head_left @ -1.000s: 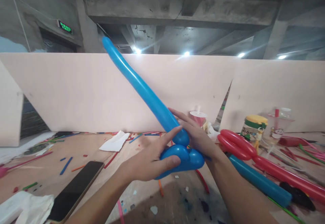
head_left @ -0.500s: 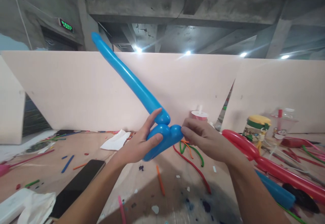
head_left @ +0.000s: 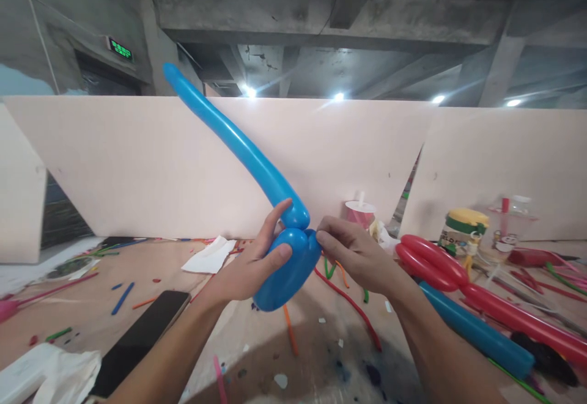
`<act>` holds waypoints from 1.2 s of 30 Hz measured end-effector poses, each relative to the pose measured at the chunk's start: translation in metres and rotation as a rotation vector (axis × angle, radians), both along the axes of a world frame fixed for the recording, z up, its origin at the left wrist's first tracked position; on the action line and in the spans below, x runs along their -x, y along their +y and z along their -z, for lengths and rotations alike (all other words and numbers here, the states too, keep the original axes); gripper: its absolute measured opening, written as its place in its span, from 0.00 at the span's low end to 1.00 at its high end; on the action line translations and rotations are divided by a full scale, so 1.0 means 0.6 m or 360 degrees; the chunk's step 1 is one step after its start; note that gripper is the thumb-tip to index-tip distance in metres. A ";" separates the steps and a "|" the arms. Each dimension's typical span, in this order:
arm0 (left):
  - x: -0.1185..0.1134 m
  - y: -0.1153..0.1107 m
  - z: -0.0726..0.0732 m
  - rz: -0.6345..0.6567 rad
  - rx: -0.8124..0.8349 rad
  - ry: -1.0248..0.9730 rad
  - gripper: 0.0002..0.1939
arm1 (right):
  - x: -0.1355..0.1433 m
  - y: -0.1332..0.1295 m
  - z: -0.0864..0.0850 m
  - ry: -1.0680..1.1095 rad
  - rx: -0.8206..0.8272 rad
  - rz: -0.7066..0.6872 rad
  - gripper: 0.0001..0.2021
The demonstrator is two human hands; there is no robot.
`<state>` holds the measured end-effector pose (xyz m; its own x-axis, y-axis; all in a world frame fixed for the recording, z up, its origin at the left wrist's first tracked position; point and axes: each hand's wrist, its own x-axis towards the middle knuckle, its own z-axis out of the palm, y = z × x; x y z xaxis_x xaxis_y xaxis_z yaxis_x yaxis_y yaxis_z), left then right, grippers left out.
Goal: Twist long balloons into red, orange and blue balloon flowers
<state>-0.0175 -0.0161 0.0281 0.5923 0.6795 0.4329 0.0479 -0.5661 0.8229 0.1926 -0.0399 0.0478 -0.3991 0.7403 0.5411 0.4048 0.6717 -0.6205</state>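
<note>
A long blue balloon (head_left: 238, 147) slants from the upper left down to a twist in the middle, where rounded folded sections hang below. My left hand (head_left: 250, 263) grips it from the left, index finger against the long part and thumb across the large lower section. On the right side of the twist, my right hand (head_left: 351, 248) pinches the small blue section with thumb and fingertips. That small part is mostly hidden by the right fingers.
Red twisted balloon (head_left: 509, 309), blue pump (head_left: 477, 330) and yellow-lidded jar (head_left: 463, 230) lie right. Phone (head_left: 142, 337) and white tissue (head_left: 208, 255) are left. Balloon scraps litter the table (head_left: 257, 361); a pale board (head_left: 137, 165) stands behind.
My right hand has moved slightly left, pressing the small section closer to the twist. The large lower section has swung downward, and more of the blue pump shows.
</note>
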 end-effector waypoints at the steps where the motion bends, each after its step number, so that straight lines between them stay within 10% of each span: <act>1: 0.002 0.001 -0.003 -0.0008 0.0052 0.0005 0.34 | 0.002 0.000 0.000 -0.0029 -0.0076 0.0052 0.14; 8: 0.013 0.010 -0.010 0.0327 0.0764 -0.0322 0.31 | 0.006 0.016 0.009 -0.0151 -0.0731 0.0198 0.09; 16: 0.022 0.019 -0.006 0.0539 0.1039 -0.0520 0.29 | 0.000 0.020 -0.019 -0.0360 -0.0579 0.0161 0.09; 24: 0.033 0.016 -0.003 0.0665 0.0867 -0.0241 0.49 | 0.000 -0.018 -0.018 -0.0567 -0.0109 0.0216 0.14; 32: 0.041 0.017 -0.020 0.0321 0.0296 0.0397 0.47 | -0.021 -0.046 -0.017 -0.0422 0.0918 -0.0331 0.12; 36: 0.034 0.018 -0.028 0.0318 0.0194 0.0616 0.45 | -0.016 -0.062 -0.013 -0.0693 -0.0134 -0.0038 0.05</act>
